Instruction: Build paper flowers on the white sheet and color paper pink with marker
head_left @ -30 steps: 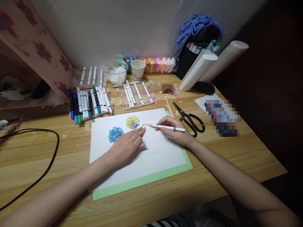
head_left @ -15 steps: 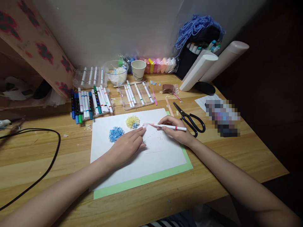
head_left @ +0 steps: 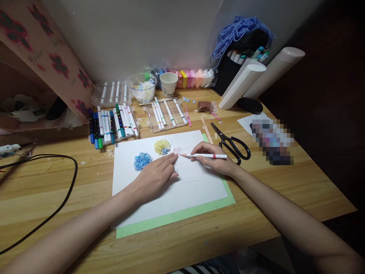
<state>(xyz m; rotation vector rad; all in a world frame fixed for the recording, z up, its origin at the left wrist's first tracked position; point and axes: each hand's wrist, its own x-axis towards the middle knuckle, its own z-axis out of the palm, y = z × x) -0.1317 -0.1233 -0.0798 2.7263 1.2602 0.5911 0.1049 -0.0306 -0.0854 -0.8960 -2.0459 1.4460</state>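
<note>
My right hand (head_left: 213, 156) grips a white marker (head_left: 203, 155) with a red band, its pinkish tip pointing left, close over the paper. Flat on the white sheet (head_left: 159, 205) lies my left hand (head_left: 159, 169), fingers stretched towards the marker tip. By those fingertips is a small pale pink patch (head_left: 177, 150); whether it is a loose scrap or colour on the sheet I cannot tell. A fluffy blue cluster (head_left: 142, 161) and a yellow one (head_left: 161, 147) with a bit of blue sit on the sheet, near small dots.
Green paper (head_left: 176, 220) shows beneath the sheet. Black-handled scissors (head_left: 232, 144) lie right of my right hand. Behind are marker trays (head_left: 167, 116), a paper cup (head_left: 169, 83) and a clear bowl (head_left: 142, 89). A black cable (head_left: 74, 171) curves at the left.
The whole view has shifted slightly, moving the scene a little to the right. The pink patch by my left fingertips shows more plainly. Both hands keep nearly the same pose.
</note>
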